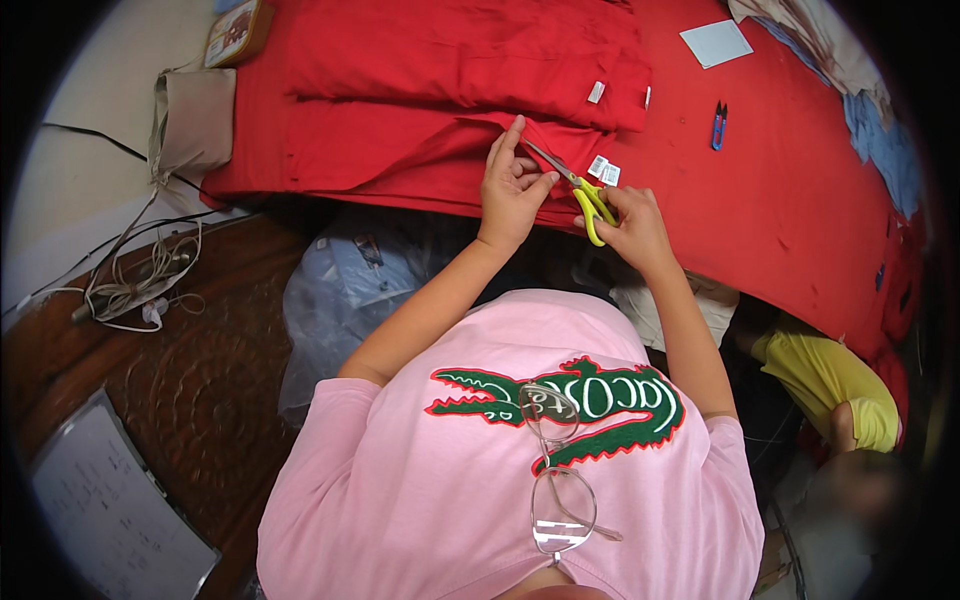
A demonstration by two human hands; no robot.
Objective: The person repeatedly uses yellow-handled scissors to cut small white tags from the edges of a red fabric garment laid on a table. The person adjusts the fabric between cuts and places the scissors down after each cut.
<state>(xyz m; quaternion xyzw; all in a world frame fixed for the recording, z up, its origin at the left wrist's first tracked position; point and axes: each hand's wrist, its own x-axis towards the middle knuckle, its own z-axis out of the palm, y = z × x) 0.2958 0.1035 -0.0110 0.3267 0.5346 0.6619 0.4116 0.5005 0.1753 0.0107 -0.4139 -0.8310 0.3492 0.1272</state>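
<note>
My right hand (637, 228) grips a pair of scissors (590, 205) by its yellow-green handles. The metal blades point up and left, resting close against the edge of a red garment (400, 150). My left hand (515, 195) has hold of a raised fold of that garment, its index finger stretched along the cloth and its thumb towards the blades. Whether the blades touch a thread is too small to tell. White labels (604, 170) hang from the garment just right of the blade tips. Behind it lies another folded red garment (470, 50) with a white label.
Blue thread snips (719, 126) and a white card (716, 44) lie on the red-covered table (740, 220). At the left are a grey pouch (195, 120), a plastic tub (238, 35) and tangled cords (140, 280). A person in yellow (835, 385) sits at right.
</note>
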